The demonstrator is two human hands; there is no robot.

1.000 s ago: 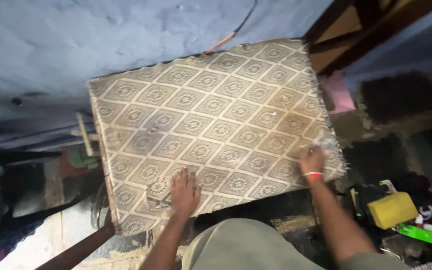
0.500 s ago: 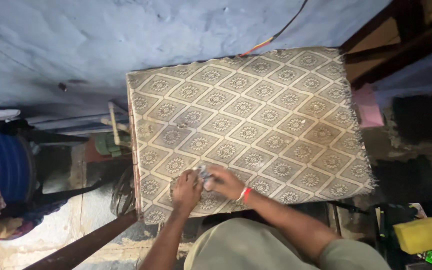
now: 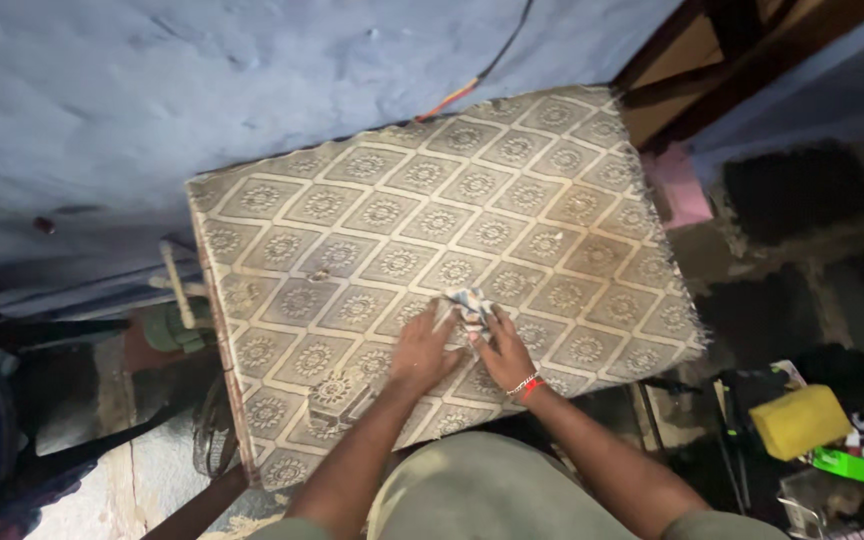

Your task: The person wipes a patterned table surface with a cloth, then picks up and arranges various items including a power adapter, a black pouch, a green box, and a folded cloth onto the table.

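On patterned table cover, near front edge: small crumpled cloth. L hand & R hand both pinch cloth w/ fingertips, side by side. Blue wall behind.

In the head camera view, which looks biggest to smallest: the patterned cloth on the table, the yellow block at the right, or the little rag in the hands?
1. Patterned cloth, by far the largest.
2. Yellow block.
3. Small rag, partly covered by both hands, left and right, so its full size is unsure; it could rival the block.
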